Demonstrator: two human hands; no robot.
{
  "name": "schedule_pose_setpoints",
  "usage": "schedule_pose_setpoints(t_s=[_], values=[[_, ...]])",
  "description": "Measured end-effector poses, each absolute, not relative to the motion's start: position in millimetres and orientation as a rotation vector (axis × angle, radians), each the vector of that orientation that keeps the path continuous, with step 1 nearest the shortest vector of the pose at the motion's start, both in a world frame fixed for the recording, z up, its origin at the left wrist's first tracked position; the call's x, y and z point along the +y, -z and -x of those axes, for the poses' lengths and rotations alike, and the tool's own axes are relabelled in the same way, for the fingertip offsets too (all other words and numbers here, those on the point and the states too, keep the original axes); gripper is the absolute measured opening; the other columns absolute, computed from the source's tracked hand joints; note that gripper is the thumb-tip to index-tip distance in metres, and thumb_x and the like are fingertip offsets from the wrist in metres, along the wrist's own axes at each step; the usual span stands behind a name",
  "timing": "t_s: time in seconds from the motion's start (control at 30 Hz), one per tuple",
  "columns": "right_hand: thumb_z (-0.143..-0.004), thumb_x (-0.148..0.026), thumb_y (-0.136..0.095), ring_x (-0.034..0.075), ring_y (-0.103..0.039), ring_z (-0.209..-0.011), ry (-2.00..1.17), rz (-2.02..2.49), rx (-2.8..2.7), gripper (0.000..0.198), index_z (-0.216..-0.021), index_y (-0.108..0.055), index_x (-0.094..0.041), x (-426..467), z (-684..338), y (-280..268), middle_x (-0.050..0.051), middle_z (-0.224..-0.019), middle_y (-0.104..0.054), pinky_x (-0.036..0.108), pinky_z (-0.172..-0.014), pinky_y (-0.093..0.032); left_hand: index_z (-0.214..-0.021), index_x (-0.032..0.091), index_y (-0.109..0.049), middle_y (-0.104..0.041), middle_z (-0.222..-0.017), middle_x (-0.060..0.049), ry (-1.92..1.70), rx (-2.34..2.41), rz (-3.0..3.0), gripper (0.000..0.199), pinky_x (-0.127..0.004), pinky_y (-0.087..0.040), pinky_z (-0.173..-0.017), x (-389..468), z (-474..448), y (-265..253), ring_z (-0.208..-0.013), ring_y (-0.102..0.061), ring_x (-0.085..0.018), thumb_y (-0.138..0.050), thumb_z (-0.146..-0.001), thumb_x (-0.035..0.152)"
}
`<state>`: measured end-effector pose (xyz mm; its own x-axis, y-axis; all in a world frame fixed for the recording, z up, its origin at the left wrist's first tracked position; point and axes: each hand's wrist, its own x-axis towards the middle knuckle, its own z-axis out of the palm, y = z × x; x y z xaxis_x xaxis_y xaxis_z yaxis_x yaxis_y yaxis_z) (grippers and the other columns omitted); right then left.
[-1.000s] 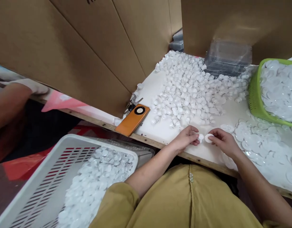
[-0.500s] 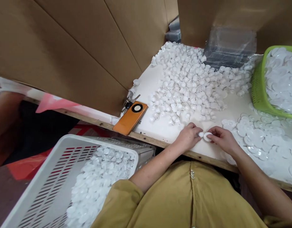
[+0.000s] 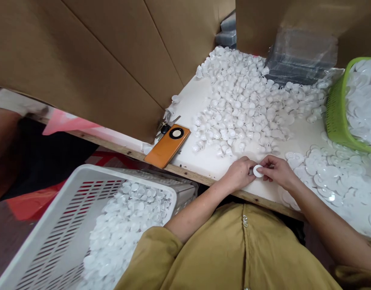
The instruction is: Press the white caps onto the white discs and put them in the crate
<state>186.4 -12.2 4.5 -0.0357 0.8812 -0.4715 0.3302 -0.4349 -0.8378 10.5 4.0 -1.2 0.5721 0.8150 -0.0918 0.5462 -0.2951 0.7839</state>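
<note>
While the right hand (image 3: pixel 275 171) is pinching a white disc (image 3: pixel 258 171) between thumb and fingers, the left hand (image 3: pixel 241 172) is curling close against the disc's left side. Both hands are working almost together, the disc sitting between them near the close edge of a white worktop (image 3: pixel 195 96). I am seeing the left fingers bending inward, but I cannot tell whether they are gripping anything; disc and knuckles are hiding it.

Just beyond the hands, a heap of small white cups (image 3: pixel 242 102) is spreading across the worktop. To the right of the right hand, loose white saucers (image 3: pixel 327 173) are lying in a shallow scatter, some overlapping. Farther right, a green basket (image 3: pixel 336 114) is holding more white pieces. Behind the heap, clear plastic packaging (image 3: pixel 304 56) is standing before a cardboard panel (image 3: pixel 360 36).

Left of the left hand, an orange phone (image 3: pixel 164 150) is lying by the worktop's edge, with keys (image 3: pixel 166 124) resting just behind it. Lower left of that hand, a pale slatted crate (image 3: pixel 77 173) is holding a pile of small white pieces.
</note>
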Motion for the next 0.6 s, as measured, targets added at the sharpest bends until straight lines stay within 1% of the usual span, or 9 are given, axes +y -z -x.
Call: schedule_pose_setpoints(t_s=[0.13, 0.23, 0.37, 0.5, 0.6], values=[[-0.061, -0.04, -0.077, 0.013, -0.058, -0.045, -1.565, 1.754, -1.243, 0.032, -0.071, -0.055, -0.019, -8.4, -186.7, -7.9, -0.003, -0.052, -0.058, 0.021, -0.038, -0.04, -0.093, 0.017, -0.071, -0.06, -0.076, 0.0, -0.374, 1.051, -1.894, 0.026, -0.022, -0.042, -0.064, 10.7, -7.5, -3.1, -0.07, -0.057, -0.013, -0.072, -0.07, 0.029], [-0.06, -0.041, -0.079, 0.013, -0.059, -0.045, -1.629, 1.73, -1.231, 0.035, -0.07, -0.054, -0.018, -4.4, -187.1, -8.2, -0.003, -0.054, -0.059, 0.02, -0.037, -0.041, -0.087, 0.016, -0.069, -0.061, -0.073, 0.001, -0.35, 1.058, -1.798, 0.022, -0.021, -0.04, -0.061, 16.9, -7.5, -3.4, -0.068, -0.056, -0.012, -0.072, -0.072, 0.032], [-0.059, -0.042, -0.08, 0.013, -0.06, -0.045, -1.666, 1.705, -1.227, 0.037, -0.07, -0.053, -0.019, -2.2, -187.5, -8.5, -0.003, -0.055, -0.059, 0.02, -0.038, -0.042, -0.082, 0.016, -0.066, -0.06, -0.069, 0.003, -0.335, 1.013, -1.768, 0.017, -0.02, -0.037, -0.058, 21.1, -7.5, -2.0, -0.065, -0.055, -0.011, -0.07, -0.073, 0.029], [-0.059, -0.042, -0.08, 0.014, -0.061, -0.047, -1.651, 1.735, -1.191, 0.037, -0.07, -0.053, -0.019, -3.9, -184.4, -9.6, -0.003, -0.052, -0.06, 0.023, -0.04, -0.045, -0.081, 0.017, -0.063, -0.06, -0.069, 0.003, -0.307, 0.962, -1.803, 0.021, -0.019, -0.036, -0.057, 21.4, -5.7, -2.5, -0.065, -0.054, -0.011, -0.073, -0.068, 0.03], [-0.058, -0.043, -0.08, 0.015, -0.061, -0.047, -1.618, 1.759, -1.162, 0.037, -0.07, -0.053, -0.02, -6.2, -180.9, -9.0, -0.004, -0.051, -0.058, 0.024, -0.04, -0.047, -0.08, 0.016, -0.063, -0.06, -0.068, 0.003, -0.288, 0.971, -1.824, 0.025, -0.02, -0.036, -0.056, 21.5, -5.5, -3.5, -0.064, -0.054, -0.011, -0.073, -0.068, 0.035]])
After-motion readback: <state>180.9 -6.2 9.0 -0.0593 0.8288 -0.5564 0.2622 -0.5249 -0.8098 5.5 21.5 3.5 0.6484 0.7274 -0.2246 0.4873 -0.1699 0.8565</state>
